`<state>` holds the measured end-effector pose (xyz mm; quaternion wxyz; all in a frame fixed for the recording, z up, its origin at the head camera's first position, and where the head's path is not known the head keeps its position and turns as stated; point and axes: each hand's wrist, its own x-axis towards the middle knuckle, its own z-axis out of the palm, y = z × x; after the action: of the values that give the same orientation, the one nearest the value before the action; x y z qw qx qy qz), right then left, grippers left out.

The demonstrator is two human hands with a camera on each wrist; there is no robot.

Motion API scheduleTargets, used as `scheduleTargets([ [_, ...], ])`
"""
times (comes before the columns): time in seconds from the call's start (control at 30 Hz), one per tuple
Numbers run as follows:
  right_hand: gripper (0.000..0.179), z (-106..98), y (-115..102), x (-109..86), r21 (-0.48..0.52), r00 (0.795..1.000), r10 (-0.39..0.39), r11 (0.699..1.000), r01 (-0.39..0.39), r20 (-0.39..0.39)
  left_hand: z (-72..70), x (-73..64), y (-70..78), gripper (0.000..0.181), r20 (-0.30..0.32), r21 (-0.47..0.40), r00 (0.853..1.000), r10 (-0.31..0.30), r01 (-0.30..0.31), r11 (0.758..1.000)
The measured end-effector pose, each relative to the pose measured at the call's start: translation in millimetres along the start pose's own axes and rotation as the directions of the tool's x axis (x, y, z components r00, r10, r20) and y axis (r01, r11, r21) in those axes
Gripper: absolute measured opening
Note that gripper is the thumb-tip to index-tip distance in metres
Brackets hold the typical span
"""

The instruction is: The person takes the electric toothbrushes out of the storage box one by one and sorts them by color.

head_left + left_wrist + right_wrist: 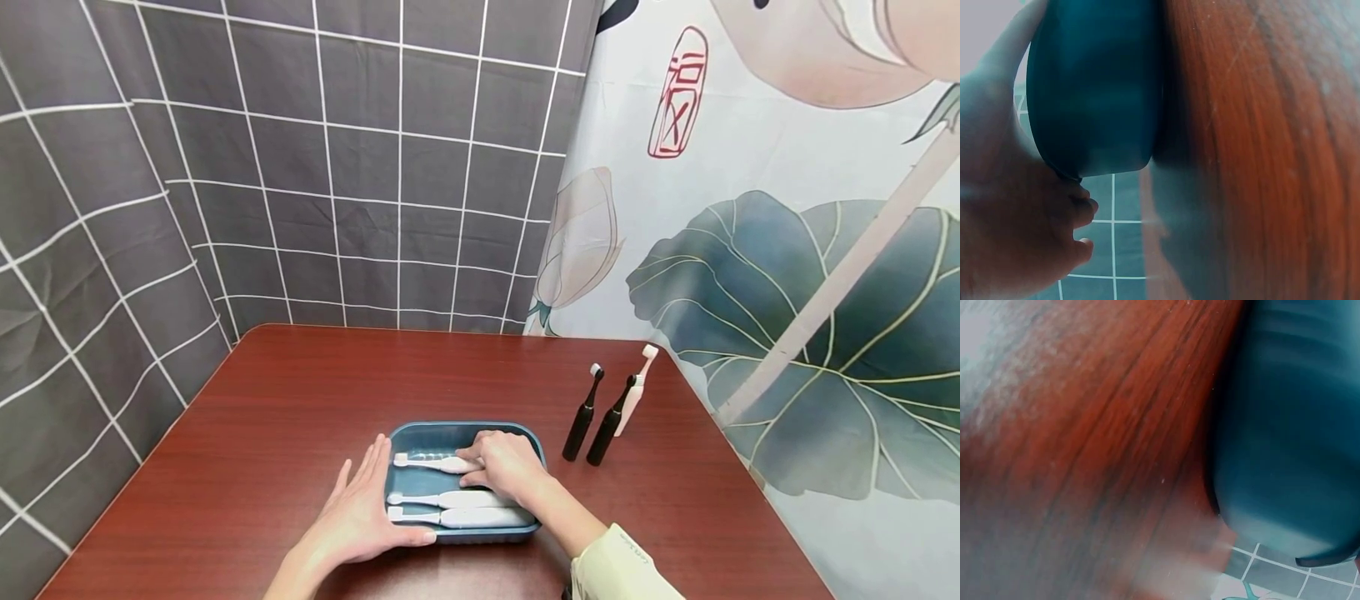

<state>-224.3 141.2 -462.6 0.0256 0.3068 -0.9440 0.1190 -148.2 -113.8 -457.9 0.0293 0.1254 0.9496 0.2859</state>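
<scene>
1. Centrally, a blue basket (pixel 512 537) is set on the reddish-brown table (pixel 337 375), with three white toothbrushes laid inside, heads to the left.
2. Far toothbrush (pixel 438 464): handle pinched by the right hand (pixel 506 462). Fingers bent and nearly closed, bearing on the far side; thumb on the near side. Handle's end covered by the hand.
3. Middle toothbrush (pixel 465 499) and near toothbrush (pixel 483 518): laid side by side along the near wall, handles to the right. Whether they are touched by each other cannot be told.
4. Left hand (pixel 356 512): spread wide, fingers mostly straight and placed along the basket's left side, thumb stretched along the near side. No toothbrush is held by it. In the left wrist view, the basket's outer wall is seen beside this hand.
5. Right wrist view: largely filled by table and basket wall; the right fingers' grip cannot be read from there.
6. Right of the basket, two black toothbrushes (pixel 580 429) (pixel 604 435) are laid apart on the table, heads pointed away. A pale toothbrush (pixel 633 398) is seen just beside, partly covered by the nearer black one.
7. Right forearm: covered by a pale yellow sleeve (pixel 618 567).
</scene>
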Motion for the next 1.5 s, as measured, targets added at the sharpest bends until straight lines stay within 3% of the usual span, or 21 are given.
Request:
scheduleTargets([
  [0.6,0.035,4,2,-0.6,0.005,1.0,-0.021,1.0,0.021,0.019,1.8,0.6,0.0,0.146,-0.004,-0.001,1.0,-0.017,0.017,1.0],
  [0.87,0.032,-2,0,-1.9,0.085,0.999,0.037,0.996,-0.037,0.003,0.8,0.3,-0.6,0.148,-0.003,-0.001,1.0,-0.01,0.01,1.0],
  [1.23,0.035,-25,5,-8.3,0.18,0.986,0.068,0.983,-0.04,-0.151,-2.1,-0.8,1.4,0.148,-0.014,0.005,1.0,0.015,-0.015,1.0],
  [1.5,0.036,-46,12,-16.7,0.275,0.954,0.124,0.96,-0.046,-0.274,-1.0,0.0,1.4,0.147,-0.007,0.001,1.0,0.004,-0.004,1.0],
])
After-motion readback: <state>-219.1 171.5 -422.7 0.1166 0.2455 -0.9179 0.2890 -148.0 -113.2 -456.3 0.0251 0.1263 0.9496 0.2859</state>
